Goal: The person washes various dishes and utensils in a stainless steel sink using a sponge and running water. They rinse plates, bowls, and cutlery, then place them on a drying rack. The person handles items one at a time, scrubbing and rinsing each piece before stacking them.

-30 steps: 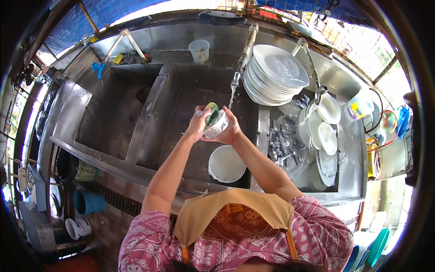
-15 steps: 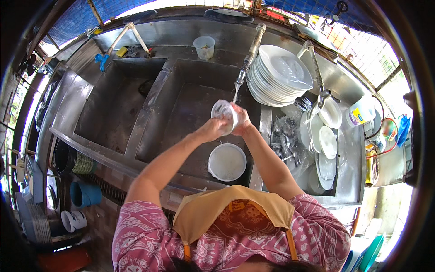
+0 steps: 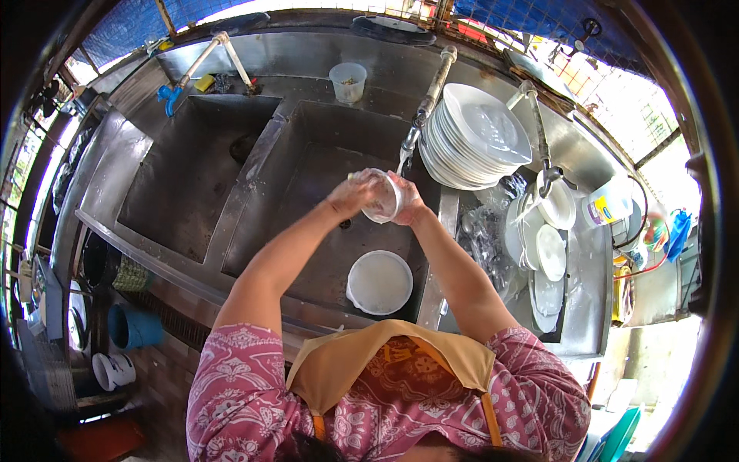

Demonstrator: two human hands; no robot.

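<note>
A small white bowl (image 3: 379, 198) is held over the middle steel sink (image 3: 308, 223), just under the running tap (image 3: 422, 115). My left hand (image 3: 350, 196) grips its left side and my right hand (image 3: 406, 202) holds its right side. Water falls from the tap onto the bowl. Below my hands a larger white bowl (image 3: 379, 282) sits on the sink floor.
A tall stack of white plates (image 3: 477, 135) leans right of the tap. More bowls and plates (image 3: 548, 254) fill the right drainer beside a detergent bottle (image 3: 608, 206). A second sink (image 3: 192, 173) lies left, with a plastic cup (image 3: 348, 81) on the back ledge.
Both hands lifted the small bowl slightly up and right toward the tap's stream; the green sponge seen a second ago no longer shows.
</note>
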